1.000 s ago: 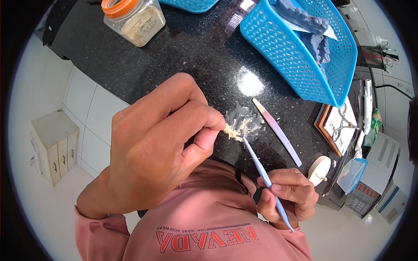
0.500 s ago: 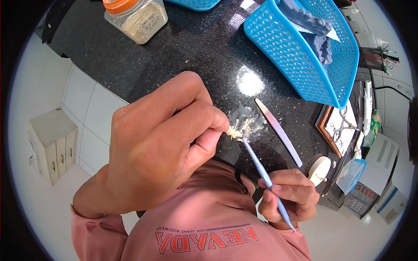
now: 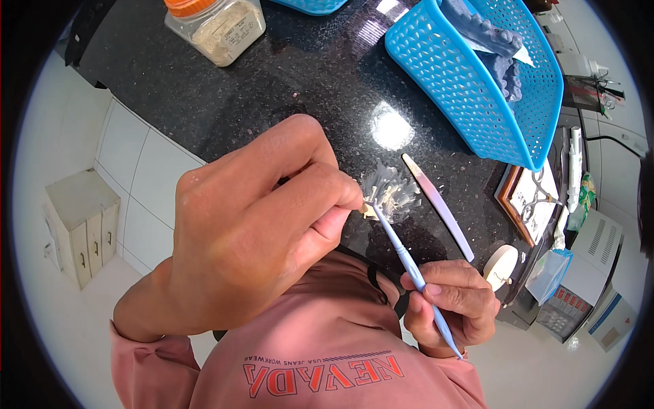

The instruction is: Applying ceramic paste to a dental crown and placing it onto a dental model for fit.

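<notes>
Two bare hands work close together over the near edge of a dark speckled counter (image 3: pixel 306 78). The left hand (image 3: pixel 248 218) is curled almost closed, its thumb and index finger pinched around a small cream-coloured piece (image 3: pixel 370 212); only a bit of the piece shows past the fingertips, and its full shape is hidden behind them. The right hand (image 3: pixel 455 300) is partly closed, gripping a slender light-blue double-ended tool (image 3: pixel 407 260) around its middle between thumb and fingers, much as one holds a pen. The tool slants up to the left, its upper tip right at the cream piece; whether the two touch cannot be told. Its lower end sticks out below the palm, over a pink sleeve (image 3: pixel 473 382).

Just beyond the pinching fingers, a pale smear with cream crumbs (image 3: pixel 394 189) spreads across the counter. A narrow pink-and-lilac strip (image 3: pixel 439 204) lies right of the smear, apart from both hands. Farther off, a blue perforated basket (image 3: pixel 446 88) holds grey dental casts (image 3: pixel 487 34).
</notes>
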A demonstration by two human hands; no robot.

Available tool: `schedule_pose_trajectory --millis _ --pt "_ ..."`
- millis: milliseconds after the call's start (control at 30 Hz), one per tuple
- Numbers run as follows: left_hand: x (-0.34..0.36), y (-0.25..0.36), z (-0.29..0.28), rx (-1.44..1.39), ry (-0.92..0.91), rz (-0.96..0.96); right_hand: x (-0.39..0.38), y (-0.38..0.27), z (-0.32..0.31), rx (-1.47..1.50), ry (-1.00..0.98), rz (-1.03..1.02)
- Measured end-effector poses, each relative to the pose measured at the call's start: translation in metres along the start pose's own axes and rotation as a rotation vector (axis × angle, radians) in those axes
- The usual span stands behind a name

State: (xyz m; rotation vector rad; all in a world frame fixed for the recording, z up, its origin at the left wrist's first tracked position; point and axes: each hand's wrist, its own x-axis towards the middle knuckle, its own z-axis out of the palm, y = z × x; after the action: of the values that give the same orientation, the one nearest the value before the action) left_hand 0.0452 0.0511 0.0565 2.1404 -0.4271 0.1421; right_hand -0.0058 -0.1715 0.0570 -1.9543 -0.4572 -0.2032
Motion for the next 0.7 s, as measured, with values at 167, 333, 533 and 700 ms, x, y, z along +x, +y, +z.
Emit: schedule_pose_trajectory --millis 167,333,533,700 --pt "-0.0009 -0.0007 0.0006 0.01 -0.001 -0.004 -0.003 0.0023 0.0 0.032 0.021 -0.026" --pt "-0.0006 -0.0002 0.0007 0.001 -0.001 -0.007 0.0015 0.0005 0.0 0.004 -0.021 -0.019" --pt "-0.0015 -0.0011 0.0024 0.011 0.015 0.0 0.0007 0.0009 0.0016 0.011 -0.009 -0.018" --pt "-0.0028 -0.0008 0.002 0.02 0.018 -0.004 0.0006 0.002 0.0021 0.011 0.0 -0.021"
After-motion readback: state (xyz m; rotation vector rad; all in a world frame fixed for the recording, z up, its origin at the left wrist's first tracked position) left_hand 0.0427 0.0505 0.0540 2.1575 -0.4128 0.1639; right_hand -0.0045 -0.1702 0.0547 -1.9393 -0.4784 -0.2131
